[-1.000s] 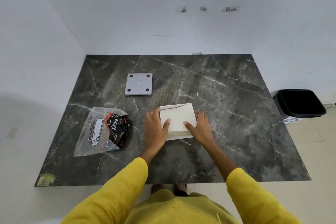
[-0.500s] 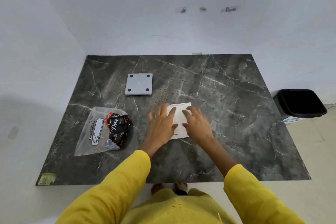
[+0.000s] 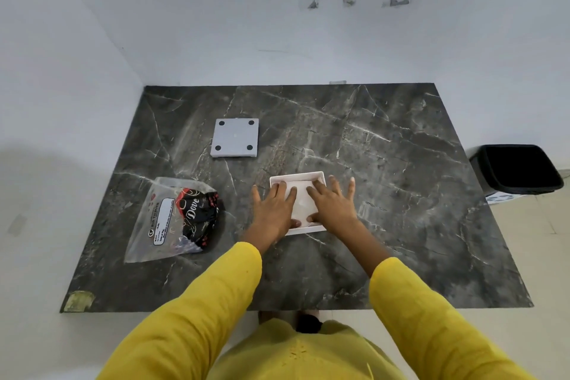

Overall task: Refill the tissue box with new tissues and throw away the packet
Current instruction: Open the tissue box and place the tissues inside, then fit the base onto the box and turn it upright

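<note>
A white square tissue box [image 3: 311, 177] sits open at the middle of the dark marble table [image 3: 385, 194], with white tissues [image 3: 300, 202] inside it. My left hand [image 3: 273, 210] and my right hand [image 3: 334, 205] lie flat, fingers spread, pressing down on the tissues. The box's grey square lid [image 3: 235, 138], with four black feet facing up, lies apart at the back left. The clear plastic packet [image 3: 172, 219] with black and red print lies crumpled to the left of my hands.
A black waste bin [image 3: 521, 170] stands on the floor beyond the table's right edge. White walls close the table at the back and left. A yellowish tape scrap [image 3: 78, 301] sticks to the front left corner.
The stack of tissues stood higher, held at its sides. Both hands moved on top of it and pressed it down into the box, whose rim now shows around them.
</note>
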